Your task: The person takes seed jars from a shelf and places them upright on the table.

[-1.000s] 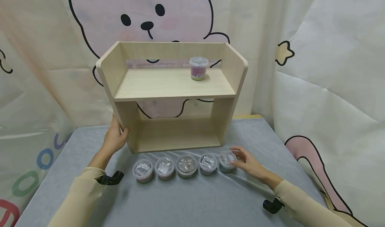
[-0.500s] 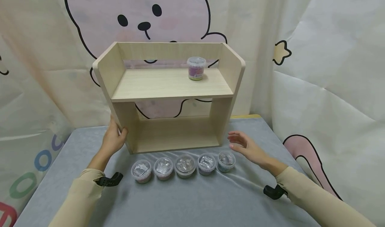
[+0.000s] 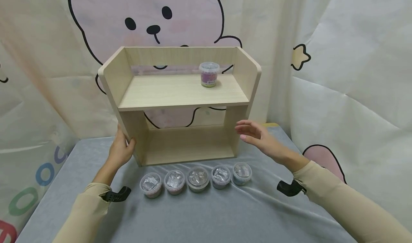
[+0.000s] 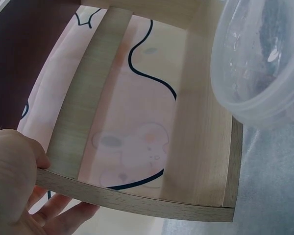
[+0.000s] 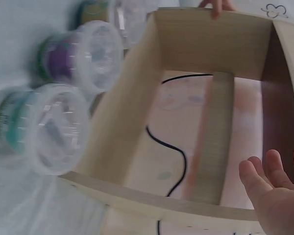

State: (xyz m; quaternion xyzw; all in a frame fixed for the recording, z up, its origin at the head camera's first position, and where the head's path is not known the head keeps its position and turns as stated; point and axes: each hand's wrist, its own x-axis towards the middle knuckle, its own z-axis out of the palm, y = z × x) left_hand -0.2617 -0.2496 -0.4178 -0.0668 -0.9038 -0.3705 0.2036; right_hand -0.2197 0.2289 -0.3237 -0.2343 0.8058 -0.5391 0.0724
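A pale two-tier wooden shelf [image 3: 183, 100] stands on the cloth-covered table. My left hand [image 3: 121, 150] grips its left side panel, thumb on the front edge and fingers around the outside, as the left wrist view shows. My right hand [image 3: 260, 139] hovers in front of the shelf's lower right side, fingers loosely bent, holding nothing. On the upper board, toward the right, sits a lidded plastic tub [image 3: 209, 75] with a purple label. Several similar clear-lidded tubs [image 3: 197, 178] line up before the shelf; the rightmost tub [image 3: 242, 173] has teal sides in the right wrist view.
The grey-blue tablecloth [image 3: 193, 218] spreads in front of the tubs. Behind the shelf hangs a curtain [image 3: 264, 28] printed with a cartoon bear, and pale curtains flank both sides of the table. A black strap [image 3: 117, 194] is on each wrist.
My right hand has let go of the rightmost tub in the row and risen up and away from it, toward the shelf's right side. My left hand keeps its grip on the shelf.
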